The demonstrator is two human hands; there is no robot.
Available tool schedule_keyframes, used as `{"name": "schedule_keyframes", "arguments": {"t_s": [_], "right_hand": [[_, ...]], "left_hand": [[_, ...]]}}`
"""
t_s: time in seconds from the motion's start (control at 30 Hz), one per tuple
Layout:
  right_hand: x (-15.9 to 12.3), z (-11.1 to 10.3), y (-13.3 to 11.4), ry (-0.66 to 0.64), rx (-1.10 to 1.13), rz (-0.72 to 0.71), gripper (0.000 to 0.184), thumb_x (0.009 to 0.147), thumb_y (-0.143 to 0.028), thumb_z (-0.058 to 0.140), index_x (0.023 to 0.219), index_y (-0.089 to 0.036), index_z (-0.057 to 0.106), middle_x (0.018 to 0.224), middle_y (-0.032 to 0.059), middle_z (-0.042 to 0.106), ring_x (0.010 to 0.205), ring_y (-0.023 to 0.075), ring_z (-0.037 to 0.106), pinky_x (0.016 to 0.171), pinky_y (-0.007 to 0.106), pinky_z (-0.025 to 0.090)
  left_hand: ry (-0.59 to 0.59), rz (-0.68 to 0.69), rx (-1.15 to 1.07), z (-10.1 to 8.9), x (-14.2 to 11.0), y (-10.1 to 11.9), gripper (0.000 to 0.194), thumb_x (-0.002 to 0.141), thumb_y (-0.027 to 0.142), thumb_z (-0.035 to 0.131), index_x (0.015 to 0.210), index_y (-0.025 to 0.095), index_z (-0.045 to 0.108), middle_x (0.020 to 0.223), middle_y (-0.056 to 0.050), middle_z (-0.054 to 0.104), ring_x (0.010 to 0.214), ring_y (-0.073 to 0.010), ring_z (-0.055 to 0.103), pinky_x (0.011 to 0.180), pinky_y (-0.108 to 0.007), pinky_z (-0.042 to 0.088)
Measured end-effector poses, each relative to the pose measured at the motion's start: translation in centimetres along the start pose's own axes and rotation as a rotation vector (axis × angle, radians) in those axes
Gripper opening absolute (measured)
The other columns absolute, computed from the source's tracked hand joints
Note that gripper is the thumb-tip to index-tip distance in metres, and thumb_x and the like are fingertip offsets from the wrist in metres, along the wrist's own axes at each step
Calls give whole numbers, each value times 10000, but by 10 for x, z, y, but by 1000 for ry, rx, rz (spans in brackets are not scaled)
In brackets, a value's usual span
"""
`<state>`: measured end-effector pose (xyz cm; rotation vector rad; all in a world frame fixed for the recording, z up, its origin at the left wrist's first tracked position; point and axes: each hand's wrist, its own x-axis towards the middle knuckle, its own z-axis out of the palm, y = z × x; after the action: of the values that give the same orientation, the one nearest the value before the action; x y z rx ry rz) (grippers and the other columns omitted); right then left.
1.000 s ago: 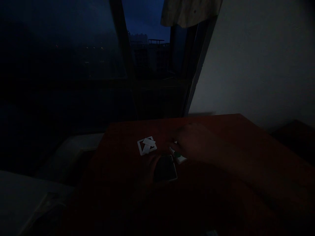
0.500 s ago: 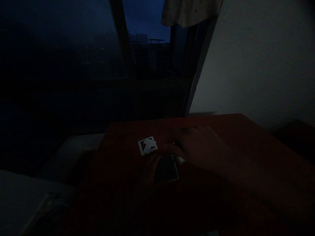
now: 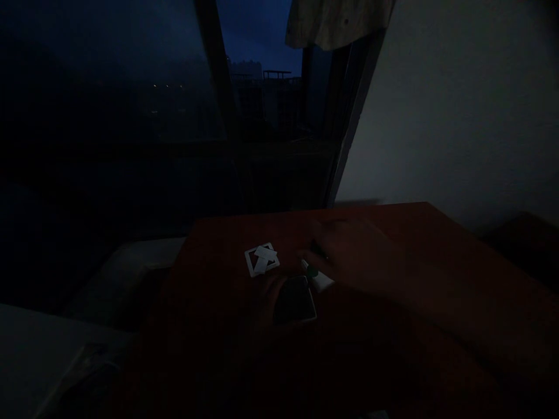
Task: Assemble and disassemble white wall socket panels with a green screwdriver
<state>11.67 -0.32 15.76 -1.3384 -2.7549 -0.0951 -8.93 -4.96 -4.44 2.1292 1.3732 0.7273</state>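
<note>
The room is very dark. On a reddish table point(image 3: 414, 233) lie a white square frame with white strips across it point(image 3: 262, 259), a dark rectangular piece with a pale edge point(image 3: 297, 299), and a small white-and-green part point(image 3: 317, 278). My left hand point(image 3: 266, 297) rests at the left side of the dark rectangular piece; whether it grips it is unclear. My right hand point(image 3: 349, 256) reaches in from the right and hovers over the white-and-green part, its fingers lost in the dark.
A large window point(image 3: 131, 99) with a slanted dark frame shows a night skyline behind the table. A cloth point(image 3: 336, 20) hangs at the top. A pale wall point(image 3: 458, 105) stands to the right, and a pale cushioned surface point(image 3: 131, 262) lies left of the table.
My right hand shifted slightly, uncovering more of the white-and-green part. The white frame and the dark piece stayed put.
</note>
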Motion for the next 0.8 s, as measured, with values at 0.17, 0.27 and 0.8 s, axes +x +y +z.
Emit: {"name": "schedule_keyframes", "arguments": {"t_s": [0.17,0.27,0.8], "right_hand": [[2,2,4,-26,56,-59,273,923,-380,449,955,-170,620,867,89,702,798,242,656,618,308,420],[-2,0,7,-28,264,-218,252,878,-271,526,1113,-186,562,1033,73,678,923,199,630,710,278,438],[-8,0,6,-16,170,-166,315,850,-328,553,1126,-177,542,1006,86,690,837,209,650,645,279,439]], "left_hand": [[6,13,26,2,0,0,843,683,458,758,1379,228,342,1430,-134,357,1313,-335,355,1072,-508,340],[9,16,11,2,1,1,855,688,443,759,1392,246,318,1433,-130,353,1316,-336,350,1069,-520,338],[2,17,13,-2,1,5,800,721,459,735,1376,245,329,1434,-136,351,1319,-336,345,1071,-530,327]]}}
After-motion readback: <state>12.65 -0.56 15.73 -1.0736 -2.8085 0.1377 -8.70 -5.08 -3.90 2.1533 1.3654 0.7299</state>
